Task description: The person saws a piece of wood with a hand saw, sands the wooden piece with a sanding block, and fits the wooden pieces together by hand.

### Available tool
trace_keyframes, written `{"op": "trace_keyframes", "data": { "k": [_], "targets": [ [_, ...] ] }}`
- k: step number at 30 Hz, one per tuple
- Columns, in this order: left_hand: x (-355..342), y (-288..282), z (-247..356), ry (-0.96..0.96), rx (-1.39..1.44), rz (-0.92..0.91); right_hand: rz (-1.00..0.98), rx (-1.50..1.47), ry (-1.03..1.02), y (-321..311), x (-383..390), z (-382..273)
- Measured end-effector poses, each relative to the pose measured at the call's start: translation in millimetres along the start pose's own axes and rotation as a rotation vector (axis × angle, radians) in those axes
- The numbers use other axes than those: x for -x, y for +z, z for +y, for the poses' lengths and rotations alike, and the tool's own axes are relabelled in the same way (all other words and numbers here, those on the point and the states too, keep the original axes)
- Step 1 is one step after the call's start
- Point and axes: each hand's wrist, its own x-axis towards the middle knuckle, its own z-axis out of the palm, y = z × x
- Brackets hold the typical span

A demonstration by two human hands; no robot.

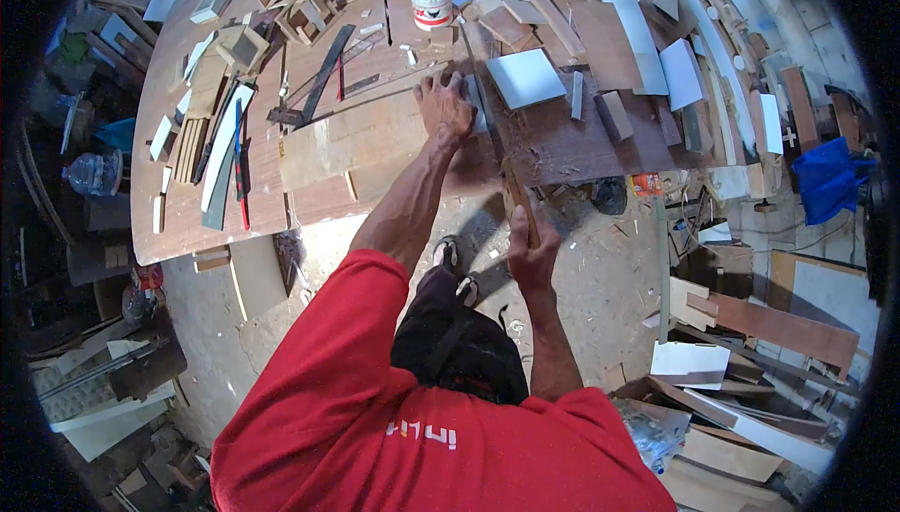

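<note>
My left hand [445, 104] presses down near the right end of a pale plywood board [352, 142], its fingers apart and bent over the wood. A narrow light strip [476, 104] lies just right of these fingers. At the table's front edge my right hand [532, 242] is closed round a long brown wooden piece [513, 191], which points away from me toward the tabletop. Its far end and exact kind are hard to make out. Wood shavings [534, 160] lie beside it. A dark try square [323, 81] rests beyond the plywood board.
A white tub [431, 1] stands at the back of the wooden table [178, 221]. A white square panel [526, 79] lies right of my left hand. Pencils, strips and offcuts cover the left side. Stacked boards [783, 324] crowd the floor at right.
</note>
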Motion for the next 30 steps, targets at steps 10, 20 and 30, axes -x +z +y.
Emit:
{"op": "trace_keyframes", "data": {
  "k": [10, 20, 30],
  "targets": [
    [4, -6, 15, 0.048, -0.018, -0.009, 0.041, -0.010, 0.062, -5, 7, 0],
    [-7, -23, -13, -0.166, 0.695, 0.126, 0.019, -0.037, 0.077, 3, 1, -5],
    [-4, -67, -24, -0.404, 0.529, 0.415, 0.034, -0.054, 0.058, 6, -3, -10]
  ]
}}
